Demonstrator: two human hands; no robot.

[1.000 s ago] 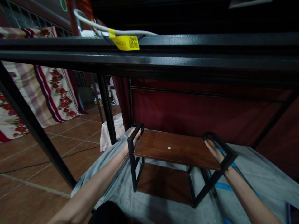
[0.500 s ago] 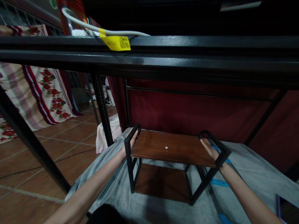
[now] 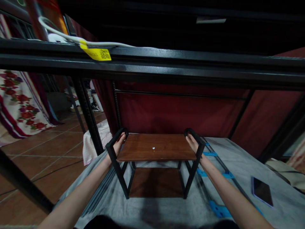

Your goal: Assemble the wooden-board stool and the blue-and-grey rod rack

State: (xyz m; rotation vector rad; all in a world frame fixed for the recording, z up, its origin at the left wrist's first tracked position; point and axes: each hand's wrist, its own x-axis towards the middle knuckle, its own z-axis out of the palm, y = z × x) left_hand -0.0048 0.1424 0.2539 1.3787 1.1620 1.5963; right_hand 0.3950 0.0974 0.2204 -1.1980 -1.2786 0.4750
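Black square-tube frame, brown wood-grain boards: small two-tier shelf (image 3: 156,147) upright on grey cloth (image 3: 164,211), between my hands. Left hand (image 3: 119,144) curled at left side frame, right hand (image 3: 192,143) likewise at right.

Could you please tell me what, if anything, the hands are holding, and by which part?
A small wooden shelf, by the upper part of its black side frames: the left hand at one, the right hand at the other.
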